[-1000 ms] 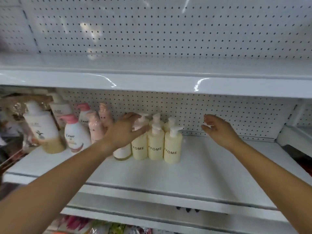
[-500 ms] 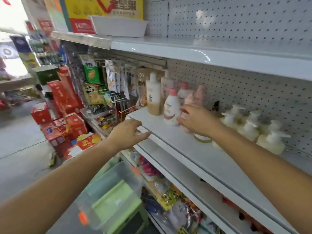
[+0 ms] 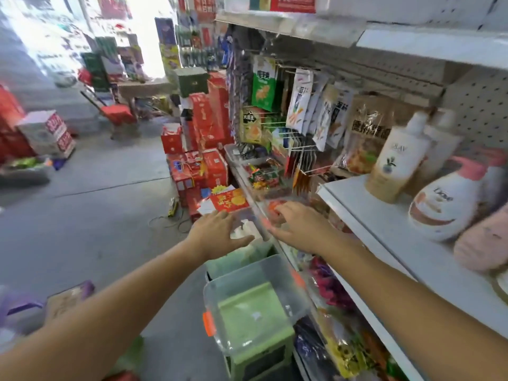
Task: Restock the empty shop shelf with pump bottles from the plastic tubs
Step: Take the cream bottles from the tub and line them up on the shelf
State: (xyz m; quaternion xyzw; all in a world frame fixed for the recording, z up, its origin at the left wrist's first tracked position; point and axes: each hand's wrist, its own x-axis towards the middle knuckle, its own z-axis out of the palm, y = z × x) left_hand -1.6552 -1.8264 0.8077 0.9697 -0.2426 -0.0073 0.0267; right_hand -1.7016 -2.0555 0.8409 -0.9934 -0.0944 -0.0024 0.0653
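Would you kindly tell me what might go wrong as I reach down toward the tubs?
1. The clear tub appears to overhang the narrower green stool it sits on; a passing arm could tip it off.
2. The Dove bottle stands fairly near the front of the shelf; an arm rising carelessly might knock it down.
3. The left hand and right hand are open over the farther tub, whose contents are blurred, so a hasty grab may slip.
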